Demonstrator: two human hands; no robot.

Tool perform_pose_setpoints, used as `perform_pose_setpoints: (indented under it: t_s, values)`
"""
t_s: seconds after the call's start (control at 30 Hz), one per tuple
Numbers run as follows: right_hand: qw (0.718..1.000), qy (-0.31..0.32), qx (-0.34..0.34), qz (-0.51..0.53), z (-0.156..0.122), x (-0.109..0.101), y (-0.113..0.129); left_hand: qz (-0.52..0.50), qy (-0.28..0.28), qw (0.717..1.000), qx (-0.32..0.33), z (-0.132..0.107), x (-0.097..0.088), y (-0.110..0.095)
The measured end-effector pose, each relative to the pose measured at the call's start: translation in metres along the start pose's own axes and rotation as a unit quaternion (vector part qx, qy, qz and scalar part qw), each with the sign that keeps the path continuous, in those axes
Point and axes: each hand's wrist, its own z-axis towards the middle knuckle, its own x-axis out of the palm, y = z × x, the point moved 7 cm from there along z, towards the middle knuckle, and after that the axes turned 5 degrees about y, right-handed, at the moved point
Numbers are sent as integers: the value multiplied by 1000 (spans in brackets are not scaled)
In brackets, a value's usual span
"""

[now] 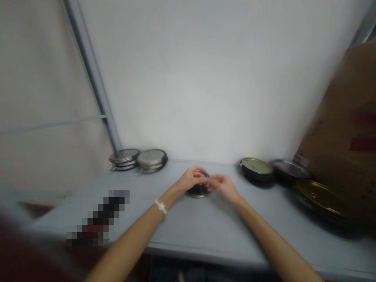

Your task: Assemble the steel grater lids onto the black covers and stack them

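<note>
Plain grey surface [223,231] against a white wall [205,78], nothing fancy. Near the middle of it, toward the wall, sits a dark round tin [197,192]. Your left grip [190,179] and right grip [223,186] are together right above it, with your fingertips meeting at a thin dark curved edge [205,174]. Too blurry to tell if you're clamped on that edge or just touching it. Tip: work with your fingertips and keep your wrists low and steady so nothing tips. Your white wristband [160,206] sits well back from it all. Off to the left by the wall are a stack of metal lids [123,156] and a second stack [152,158]. On the right you've got a gold-faced lid [256,166], a silver lid [290,169], a big gold lid [320,197] and a cardboard box [337,129].
</note>
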Motion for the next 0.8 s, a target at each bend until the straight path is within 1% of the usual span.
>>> perform_pose_setpoints:
  t_s: [0.17, 0.27, 0.33, 0.53, 0.8]
  values:
    - [999, -12, -33, 1, 0, 3, 3, -9, 11, 1000, -8, -1, 6, -2]
    - [999, -26, -42, -7, 1, 2, 3, 17, 31, 999, -27, -3, 11, -3]
    - [998, -32, -43, -18, 1, 0, 3, 37, 35, 998, -30, -3, 11, -4]
    - [997, -44, -46, -45, 2, -3, 3, 133, 15, 991, 24, -3, 8, -17]
    - [993, -58, -46, -91, 0, -3, 2, 196, 38, 978, 56, -7, 18, -24]
